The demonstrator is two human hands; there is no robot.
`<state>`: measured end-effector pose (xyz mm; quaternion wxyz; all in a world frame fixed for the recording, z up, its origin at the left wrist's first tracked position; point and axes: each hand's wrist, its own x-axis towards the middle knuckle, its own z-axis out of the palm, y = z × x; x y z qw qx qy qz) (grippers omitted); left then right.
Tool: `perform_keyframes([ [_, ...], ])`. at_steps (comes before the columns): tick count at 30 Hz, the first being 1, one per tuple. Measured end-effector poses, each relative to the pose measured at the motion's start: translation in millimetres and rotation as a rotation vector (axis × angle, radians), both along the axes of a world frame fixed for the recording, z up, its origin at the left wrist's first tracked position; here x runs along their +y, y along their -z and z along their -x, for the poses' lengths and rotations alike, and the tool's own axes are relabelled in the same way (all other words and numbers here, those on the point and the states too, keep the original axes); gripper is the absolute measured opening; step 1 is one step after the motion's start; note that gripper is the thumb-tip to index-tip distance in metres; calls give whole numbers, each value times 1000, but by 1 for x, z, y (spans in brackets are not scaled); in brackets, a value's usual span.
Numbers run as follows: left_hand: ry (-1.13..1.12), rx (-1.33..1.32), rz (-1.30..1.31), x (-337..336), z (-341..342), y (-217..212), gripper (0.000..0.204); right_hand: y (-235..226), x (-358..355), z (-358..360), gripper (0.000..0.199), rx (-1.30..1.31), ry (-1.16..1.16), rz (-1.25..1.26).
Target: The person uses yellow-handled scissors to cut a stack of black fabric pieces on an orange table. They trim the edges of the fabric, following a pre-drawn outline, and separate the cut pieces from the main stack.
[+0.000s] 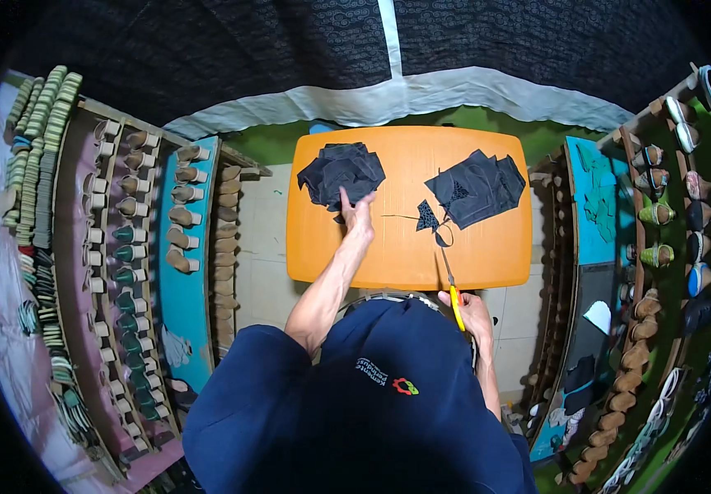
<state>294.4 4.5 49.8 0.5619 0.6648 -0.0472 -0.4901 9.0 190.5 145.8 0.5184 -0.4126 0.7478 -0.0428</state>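
Note:
On the orange table (355, 263) lie two heaps of dark fabric pieces. My left hand (357, 216) reaches to the near edge of the left heap (341, 174), its thumb and fingers apart and nothing visible between them. Whether the fingertips touch the cloth, I cannot tell. At the table's near edge, my right hand (477, 316) grips yellow-handled scissors (455, 301), their blades pointing away from me over the tabletop. Beyond the blade tips are a small dark patterned scrap (426, 216) and thin curled strips (444, 236), close to the right heap (479, 189).
Racks with rows of shoe forms (130, 251) stand on the left, beside stacked striped soles (41, 156). On the right, another rack holds shoes (656, 214) and a turquoise shelf with green pieces (598, 193). A dark curtain (290, 49) hangs behind the table.

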Motion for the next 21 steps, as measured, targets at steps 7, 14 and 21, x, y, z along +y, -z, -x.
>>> perform_keyframes([
  [7, 794, -767, 243, 37, 36, 18, 64, 8, 15, 4, 70, 70, 151, 45],
  [14, 1442, -1182, 526, 29, 108, 41, 72, 5, 23, 21, 71, 137, 236, 116],
  [21, 1418, -1358, 543, 10, 124, 51, 73, 4, 3, 30, 72, 188, 189, 94],
])
